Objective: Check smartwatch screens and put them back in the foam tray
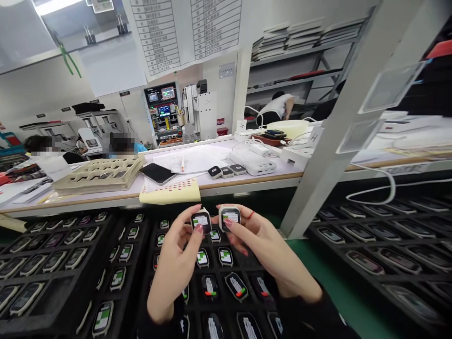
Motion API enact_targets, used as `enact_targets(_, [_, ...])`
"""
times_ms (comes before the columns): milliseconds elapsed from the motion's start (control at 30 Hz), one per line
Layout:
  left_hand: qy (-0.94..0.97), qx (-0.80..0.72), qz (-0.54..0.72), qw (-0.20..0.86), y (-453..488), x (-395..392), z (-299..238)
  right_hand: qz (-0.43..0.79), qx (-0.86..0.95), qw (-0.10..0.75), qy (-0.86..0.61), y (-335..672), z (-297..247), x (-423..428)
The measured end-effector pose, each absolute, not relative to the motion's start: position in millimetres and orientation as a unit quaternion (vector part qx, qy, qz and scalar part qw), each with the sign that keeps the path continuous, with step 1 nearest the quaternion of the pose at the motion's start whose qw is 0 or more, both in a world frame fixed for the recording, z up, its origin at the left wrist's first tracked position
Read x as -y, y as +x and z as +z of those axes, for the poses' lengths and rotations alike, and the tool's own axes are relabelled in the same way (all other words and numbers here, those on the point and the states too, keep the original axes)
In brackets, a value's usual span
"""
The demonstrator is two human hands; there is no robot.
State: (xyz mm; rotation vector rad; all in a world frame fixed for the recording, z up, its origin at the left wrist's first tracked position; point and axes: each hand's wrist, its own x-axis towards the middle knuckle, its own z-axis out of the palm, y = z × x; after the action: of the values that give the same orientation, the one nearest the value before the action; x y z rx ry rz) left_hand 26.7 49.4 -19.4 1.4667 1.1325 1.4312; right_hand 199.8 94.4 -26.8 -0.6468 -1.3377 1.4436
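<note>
In my left hand (178, 261) is a smartwatch (201, 220) without a strap, its rounded square screen lit and my thumb on the glass. A second smartwatch (229, 215), with a pale case, is gripped in my right hand (259, 240), whose thumb also rests on its screen. Both watches are held upright side by side, a small gap between them. Beneath my hands lies a black foam tray (235, 269) with several lit watches in its pockets, some screens green and white, others with red and green marks. My forearms hide parts of this tray.
More black trays of watches stand at the left (52, 289) and right (356, 252). A shelf ahead bears a cream tray (100, 181), a phone (157, 173), several small dark watch units (226, 171) and a white power bank (252, 160). A slanted post (326, 141) rises at right.
</note>
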Motion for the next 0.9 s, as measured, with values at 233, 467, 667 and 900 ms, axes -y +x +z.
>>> enact_targets(233, [0.569,-0.458,0.577,0.366,27,-51,-20,0.597,0.552,0.506,-0.288,199,-26,-98])
enact_targets(467, [0.572,-0.448,0.589,0.354,26,-54,-22,0.612,0.523,0.52,-0.284,199,-31,-97])
enact_targets(667, [0.566,-0.456,0.584,0.36,26,-57,-25,0.617,0.517,0.528,-0.27,198,-32,-101])
enact_targets(900, [0.568,-0.465,0.589,0.339,27,-59,-28,0.606,0.521,0.537,-0.271,198,-37,-104])
